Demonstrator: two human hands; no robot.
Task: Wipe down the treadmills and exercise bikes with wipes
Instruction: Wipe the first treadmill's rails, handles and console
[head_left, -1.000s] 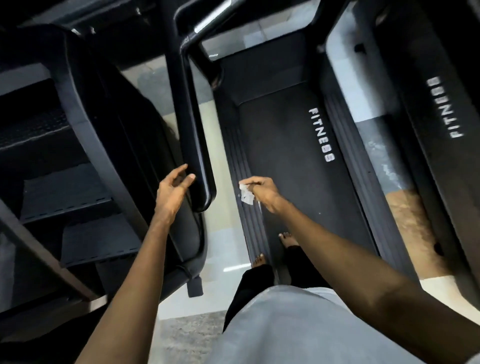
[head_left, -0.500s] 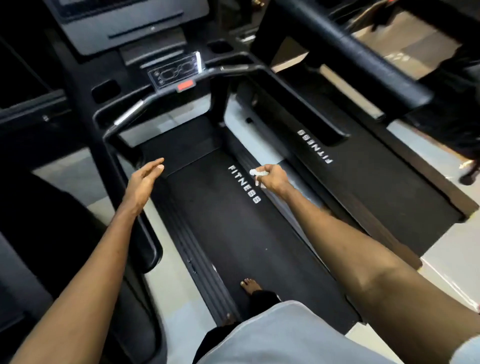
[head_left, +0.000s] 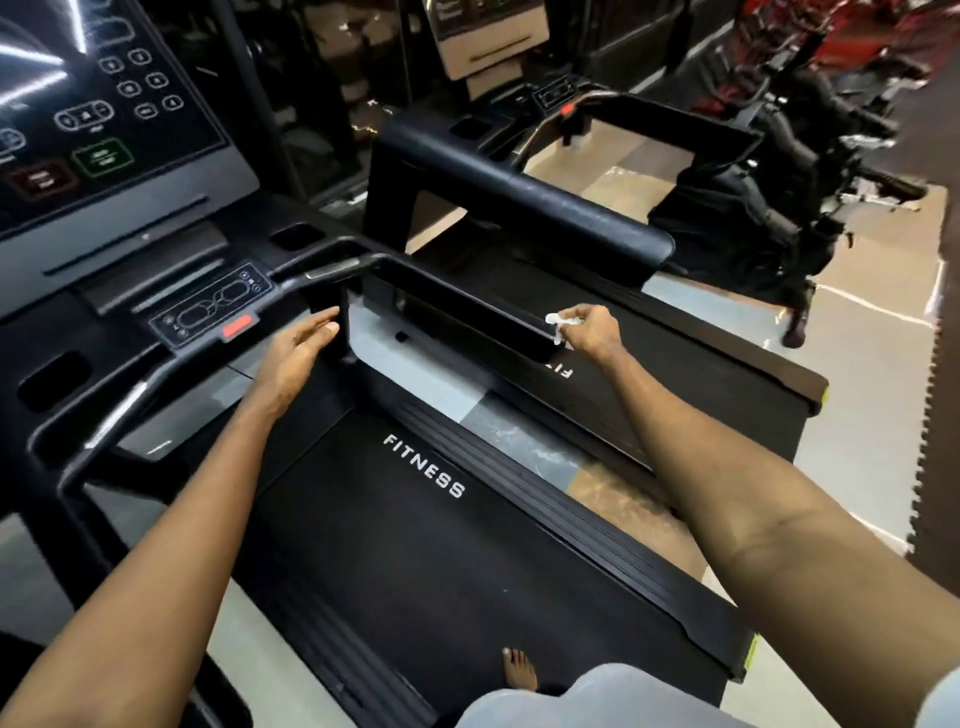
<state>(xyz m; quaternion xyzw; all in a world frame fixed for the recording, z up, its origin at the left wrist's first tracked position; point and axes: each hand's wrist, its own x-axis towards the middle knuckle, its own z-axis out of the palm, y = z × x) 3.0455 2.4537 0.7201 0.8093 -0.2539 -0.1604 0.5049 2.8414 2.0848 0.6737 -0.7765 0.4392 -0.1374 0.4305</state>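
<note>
The right hand (head_left: 592, 330) pinched the wipe (head_left: 555, 325) at 2 o'clock, at the near end of the right handrail (head_left: 467, 309) of the treadmill (head_left: 415, 571). The left hand (head_left: 301, 348), fingers straight and empty, hovered at 9 o'clock near the console (head_left: 208, 317). The wipe appeared thin, limp, light: grip it bunched.

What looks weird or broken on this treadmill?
Nothing looks broken or spilled. Two small oddities: a bare foot stands on the treadmill belt, and the floor tile just right of the belt has a whitish, scuffed-looking smear.
</note>
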